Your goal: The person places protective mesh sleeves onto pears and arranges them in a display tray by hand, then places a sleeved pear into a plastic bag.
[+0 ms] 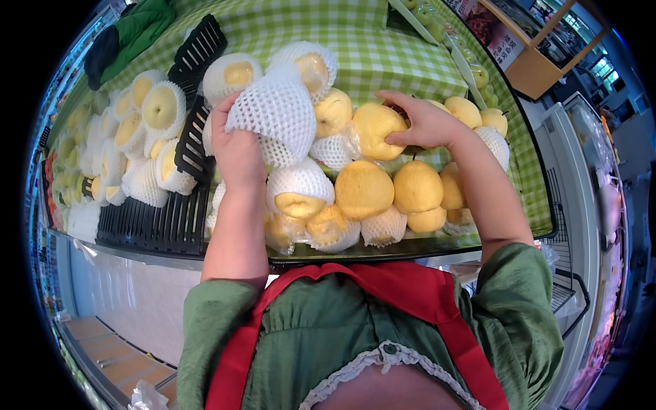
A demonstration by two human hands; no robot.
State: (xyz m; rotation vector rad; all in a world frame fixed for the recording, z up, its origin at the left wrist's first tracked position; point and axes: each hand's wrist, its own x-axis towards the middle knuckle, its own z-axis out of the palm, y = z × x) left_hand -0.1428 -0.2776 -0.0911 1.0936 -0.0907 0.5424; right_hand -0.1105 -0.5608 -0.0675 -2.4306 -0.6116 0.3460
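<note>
My left hand grips a white foam net sleeve, which hangs over the fruit behind it. A large yellow pear is between the thumb and fingers of my right hand; its far side is hidden. Below both hands, bare yellow pears sit in a row on others, some in foam nets. Just under the sleeve is a pear partly covered by a foam net. Behind my left hand, a netted pear sits by another netted one in clear film.
Black slatted dividers stand left of the pears, with netted pale fruit beyond them. A green checked cloth lines the display. Green fruit in trays runs along the right edge. A green and dark cloth item lies at the upper left.
</note>
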